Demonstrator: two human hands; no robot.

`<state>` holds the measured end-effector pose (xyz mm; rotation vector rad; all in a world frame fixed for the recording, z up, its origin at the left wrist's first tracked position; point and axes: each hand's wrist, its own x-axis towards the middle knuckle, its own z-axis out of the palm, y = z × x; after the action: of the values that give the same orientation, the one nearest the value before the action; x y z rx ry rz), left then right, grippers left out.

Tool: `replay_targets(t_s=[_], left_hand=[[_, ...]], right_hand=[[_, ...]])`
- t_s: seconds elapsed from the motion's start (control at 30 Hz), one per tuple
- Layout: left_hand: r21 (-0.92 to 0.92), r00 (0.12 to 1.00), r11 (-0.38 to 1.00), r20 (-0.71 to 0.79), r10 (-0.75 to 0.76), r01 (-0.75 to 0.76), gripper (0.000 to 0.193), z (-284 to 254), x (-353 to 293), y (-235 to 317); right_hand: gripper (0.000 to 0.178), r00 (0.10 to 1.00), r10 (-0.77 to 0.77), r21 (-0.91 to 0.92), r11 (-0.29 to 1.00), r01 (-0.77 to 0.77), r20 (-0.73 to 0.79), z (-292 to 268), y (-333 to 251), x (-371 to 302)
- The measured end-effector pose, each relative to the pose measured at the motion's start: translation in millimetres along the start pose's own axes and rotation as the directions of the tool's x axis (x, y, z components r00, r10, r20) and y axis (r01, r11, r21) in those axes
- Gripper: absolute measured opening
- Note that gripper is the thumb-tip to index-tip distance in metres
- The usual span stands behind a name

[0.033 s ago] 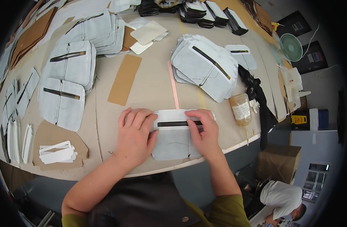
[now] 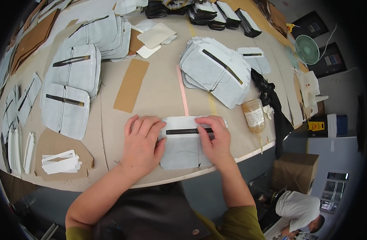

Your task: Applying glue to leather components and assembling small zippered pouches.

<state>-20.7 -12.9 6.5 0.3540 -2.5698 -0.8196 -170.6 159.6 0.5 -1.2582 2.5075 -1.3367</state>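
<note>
A pale grey fabric panel (image 2: 179, 151) with a white band and a dark strip (image 2: 185, 131) along its upper part lies flat at the table's near edge. My left hand (image 2: 142, 140) holds its left side, fingers curved over the upper left corner and thumb at the edge. Holding the right side is my right hand (image 2: 218, 140), its thumb and forefinger bent around the right end of the dark strip. The other fingers of that hand are partly hidden. A loose thread crosses the panel's lower half.
Similar panels lie in a stack (image 2: 215, 68) ahead right and another stack (image 2: 71, 76) on the left. A brown card strip (image 2: 131, 86) lies between them. A glue jar (image 2: 254, 116) and black cloth (image 2: 269, 94) are right; white frames (image 2: 61, 162) are left. Someone in white (image 2: 297, 210) bends over beyond the table.
</note>
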Motion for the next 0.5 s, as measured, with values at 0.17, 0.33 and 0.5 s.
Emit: replay_targets(t_s=[0.17, 0.33, 0.5], left_hand=[[-0.096, 0.977, 0.978, 0.09, 0.194, -0.185, 0.035, 11, 0, 4], [0.029, 0.95, 0.959, 0.149, 0.275, -0.282, 0.036, 31, 4, 13], [0.095, 0.963, 0.968, 0.163, 0.215, -0.233, 0.042, 34, 2, 18]], right_hand=[[0.019, 1.0, -0.009, -0.039, 0.999, 0.009, 0.007, 2, 3, 3], [0.018, 0.998, -0.055, -0.04, 0.998, 0.056, 0.021, 2, 4, 13], [0.017, 0.999, -0.029, -0.043, 0.999, 0.03, 0.03, 4, 6, 20]])
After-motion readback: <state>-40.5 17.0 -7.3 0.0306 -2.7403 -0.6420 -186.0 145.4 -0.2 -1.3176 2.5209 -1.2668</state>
